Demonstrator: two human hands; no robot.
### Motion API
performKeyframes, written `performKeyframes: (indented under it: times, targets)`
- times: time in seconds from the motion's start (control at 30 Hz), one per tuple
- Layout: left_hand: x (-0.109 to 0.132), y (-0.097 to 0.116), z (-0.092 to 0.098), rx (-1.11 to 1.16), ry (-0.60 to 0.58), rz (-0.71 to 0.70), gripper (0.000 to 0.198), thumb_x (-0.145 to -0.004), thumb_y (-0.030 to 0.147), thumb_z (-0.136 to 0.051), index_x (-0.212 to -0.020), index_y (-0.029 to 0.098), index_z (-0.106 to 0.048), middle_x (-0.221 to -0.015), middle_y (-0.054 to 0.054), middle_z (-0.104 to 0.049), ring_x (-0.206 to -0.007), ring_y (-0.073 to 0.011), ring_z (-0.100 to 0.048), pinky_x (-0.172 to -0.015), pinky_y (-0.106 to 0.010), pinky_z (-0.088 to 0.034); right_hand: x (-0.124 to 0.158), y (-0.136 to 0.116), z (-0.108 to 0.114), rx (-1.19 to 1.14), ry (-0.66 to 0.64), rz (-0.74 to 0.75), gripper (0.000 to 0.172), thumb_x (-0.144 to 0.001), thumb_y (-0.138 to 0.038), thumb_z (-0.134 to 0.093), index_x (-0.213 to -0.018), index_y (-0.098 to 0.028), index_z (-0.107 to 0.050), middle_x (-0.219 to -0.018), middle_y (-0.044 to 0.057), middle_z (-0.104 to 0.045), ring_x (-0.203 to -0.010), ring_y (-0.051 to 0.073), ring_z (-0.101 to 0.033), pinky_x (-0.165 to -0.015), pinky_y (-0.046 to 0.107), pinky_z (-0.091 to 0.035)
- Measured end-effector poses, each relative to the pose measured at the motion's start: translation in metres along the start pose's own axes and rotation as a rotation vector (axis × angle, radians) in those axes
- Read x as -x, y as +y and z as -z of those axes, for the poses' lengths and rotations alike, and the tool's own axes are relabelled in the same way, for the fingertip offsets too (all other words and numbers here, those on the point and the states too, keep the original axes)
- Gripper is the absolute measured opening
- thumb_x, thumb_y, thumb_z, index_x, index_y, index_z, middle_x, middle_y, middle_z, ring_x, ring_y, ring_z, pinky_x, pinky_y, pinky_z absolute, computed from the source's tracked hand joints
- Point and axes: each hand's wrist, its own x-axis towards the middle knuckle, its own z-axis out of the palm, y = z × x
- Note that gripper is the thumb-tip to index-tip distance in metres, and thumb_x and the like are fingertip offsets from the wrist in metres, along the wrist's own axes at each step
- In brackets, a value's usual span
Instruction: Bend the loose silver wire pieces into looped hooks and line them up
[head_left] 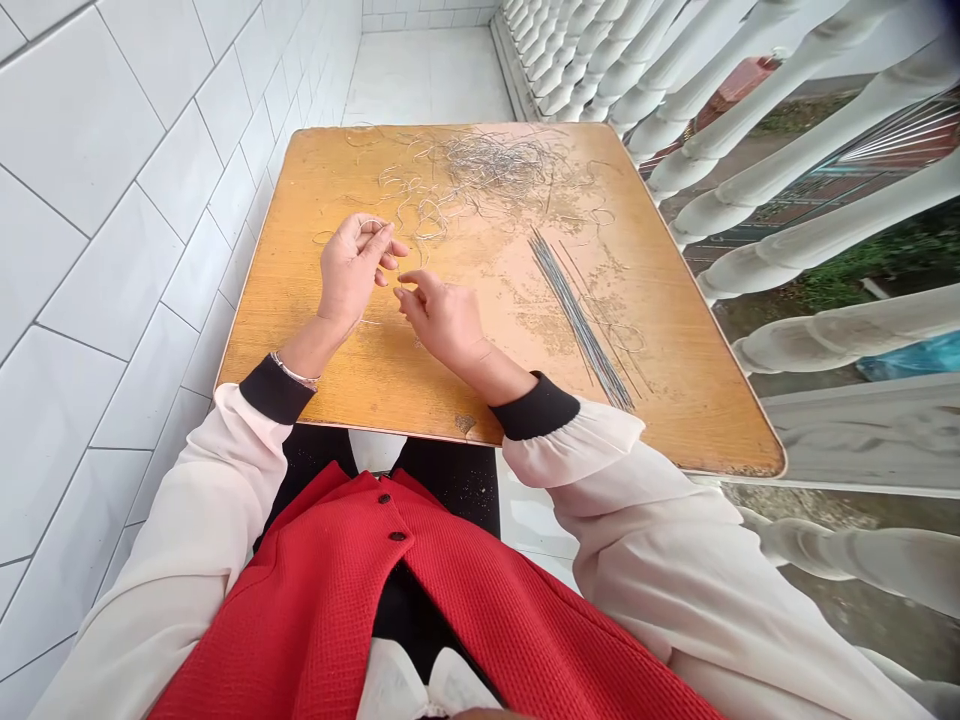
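Observation:
My left hand (352, 265) is raised a little over the wooden table, thumb and fingers pinched on a thin wire (373, 222) that curls above the knuckles. Close by on its right, my right hand (442, 315) has thumb and forefinger pressed together at what looks like the wire's other end, though the tip is too fine to make out clearly. Beyond both hands lies a loose tangle of thin wires (499, 165), with curled strands spreading toward the left. A bundle of straight grey wires (577, 320) rests to the right of my right hand.
The wooden table (697, 420) has worn, peeling patches and rounded corners. A white tiled wall (150, 240) runs along the left. White balusters (795, 240) line the right side, close to the table edge. Pale floor (427, 80) lies beyond.

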Motion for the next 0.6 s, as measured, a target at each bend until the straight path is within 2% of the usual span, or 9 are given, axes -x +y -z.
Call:
performKeyframes:
  times: [0.1, 0.23, 0.43, 0.5, 0.6]
  targets:
    - [-0.003, 0.001, 0.005, -0.016, -0.003, 0.022, 0.014, -0.1, 0.026, -0.063, -0.087, 0.02, -0.06, -0.075, 0.002, -0.073, -0.061, -0.0057, -0.063, -0.052, -0.016, -0.043, 0.0, 0.0, -0.001, -0.044, -0.029, -0.048, 0.018, -0.091, -0.035, -0.071, -0.101, -0.02, -0.069, -0.068, 0.001, -0.071, -0.06, 0.015, -0.066, -0.065, 0.029, -0.052]
    - [-0.005, 0.001, 0.006, -0.014, -0.004, 0.025, 0.013, -0.101, 0.025, -0.061, -0.088, 0.02, -0.06, -0.076, 0.001, -0.074, -0.063, -0.0065, -0.064, -0.054, -0.017, -0.045, -0.002, -0.004, -0.004, -0.268, -0.061, -0.141, 0.009, -0.089, -0.025, -0.073, -0.087, -0.018, -0.07, -0.074, 0.003, -0.074, -0.066, 0.013, -0.068, -0.069, 0.027, -0.056]
    - [-0.005, 0.002, 0.009, 0.019, 0.024, 0.005, 0.02, -0.101, 0.033, -0.062, -0.086, 0.019, -0.06, -0.078, 0.001, -0.074, -0.065, -0.0067, -0.066, -0.058, -0.017, -0.046, 0.003, -0.017, -0.005, -0.538, -0.09, -0.154, 0.028, -0.094, -0.045, -0.072, -0.082, -0.02, -0.067, -0.09, 0.006, -0.076, -0.084, 0.015, -0.073, -0.089, 0.032, -0.059]
    - [-0.004, 0.002, 0.012, 0.05, 0.004, -0.012, 0.027, -0.101, 0.042, -0.06, -0.086, 0.019, -0.06, -0.078, 0.0, -0.074, -0.065, -0.007, -0.066, -0.056, -0.017, -0.045, 0.005, -0.018, -0.004, -0.603, -0.125, -0.159, 0.034, -0.092, -0.053, -0.072, -0.082, -0.02, -0.066, -0.086, 0.005, -0.076, -0.081, 0.015, -0.073, -0.089, 0.033, -0.06]
    - [-0.004, 0.003, 0.017, 0.148, -0.093, -0.038, 0.042, -0.101, 0.057, -0.052, -0.089, 0.018, -0.063, -0.078, -0.003, -0.075, -0.064, -0.0077, -0.065, -0.052, -0.017, -0.044, 0.007, -0.016, -0.005, -0.666, -0.146, -0.165, 0.041, -0.084, -0.06, -0.077, -0.084, -0.021, -0.066, -0.076, 0.004, -0.074, -0.072, 0.015, -0.072, -0.082, 0.033, -0.061]
